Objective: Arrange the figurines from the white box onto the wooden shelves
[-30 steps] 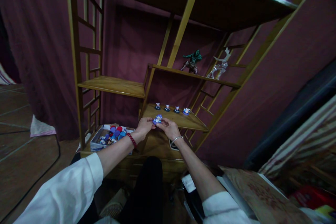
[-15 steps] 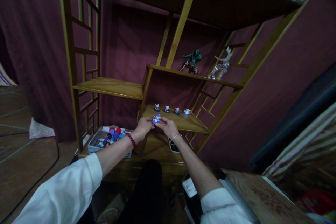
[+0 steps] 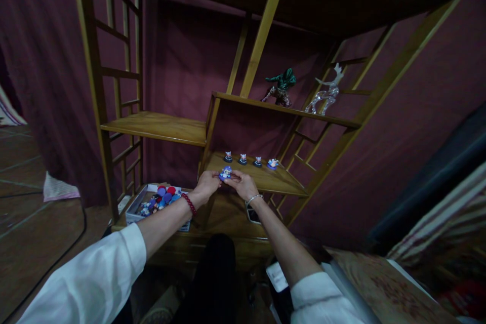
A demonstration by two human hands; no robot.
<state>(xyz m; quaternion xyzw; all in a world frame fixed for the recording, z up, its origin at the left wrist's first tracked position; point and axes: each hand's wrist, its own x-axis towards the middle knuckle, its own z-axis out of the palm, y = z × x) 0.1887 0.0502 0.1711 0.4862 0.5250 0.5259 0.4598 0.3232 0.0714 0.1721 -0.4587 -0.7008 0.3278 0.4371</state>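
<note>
Between my two hands is a small blue and white figurine (image 3: 225, 172) on a round purple-blue base. My left hand (image 3: 207, 184) is closed on its left side, and my right hand (image 3: 243, 184) pinches it from the right. Both hands are just in front of the low wooden shelf (image 3: 261, 178). Along that shelf stands a row of little figurines: several with dark bases, such as the dark-based figurine (image 3: 242, 159), and at the right end a blue and white figurine (image 3: 272, 163).
Left of my left arm sits a box (image 3: 132, 211) of loose figurines and coloured round pieces. Higher up, a green-topped figure (image 3: 281, 86) and a clear deer figure (image 3: 327, 92) stand on a shelf. A dark flat object (image 3: 252, 214) lies below my right wrist.
The view has shifted slightly closer to the shelf. Both hands keep hold of the same figurine, which has moved very little.
</note>
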